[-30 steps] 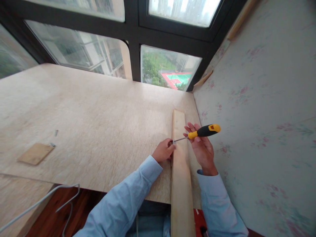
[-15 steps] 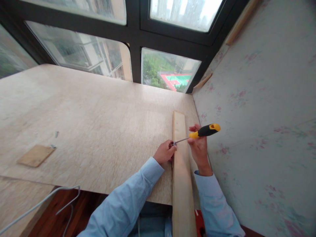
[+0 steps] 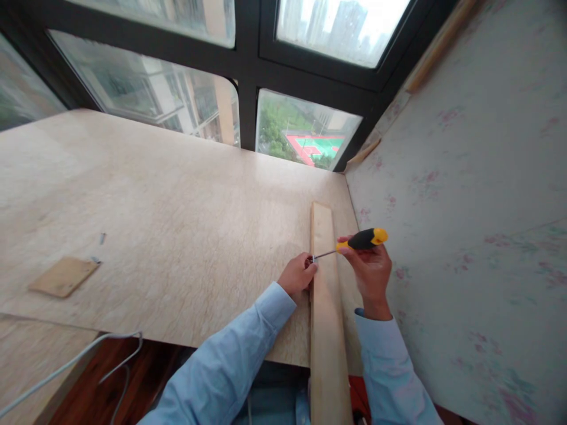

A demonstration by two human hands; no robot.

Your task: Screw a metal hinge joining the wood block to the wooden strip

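A long pale wooden plank [image 3: 326,330] lies lengthwise on the beige table [image 3: 168,224], close to the right wall. My right hand [image 3: 371,273] is closed round a screwdriver [image 3: 359,241] with a black and yellow handle. Its metal tip points left at the plank's left edge. My left hand [image 3: 297,275] is pinched at that same spot, fingers pressed together on a small metal piece, probably a screw [image 3: 313,258], too small to make out well.
A small flat wooden piece [image 3: 64,275] and tiny metal bits [image 3: 101,238] lie at the table's left. A white cable [image 3: 71,366] hangs below the front edge. A flowered wall [image 3: 465,206] rises on the right. Windows [image 3: 305,127] stand behind the table.
My right hand has closed round the screwdriver handle, which has tipped lower and slid slightly left. My left hand has stayed pinched at the plank's edge.
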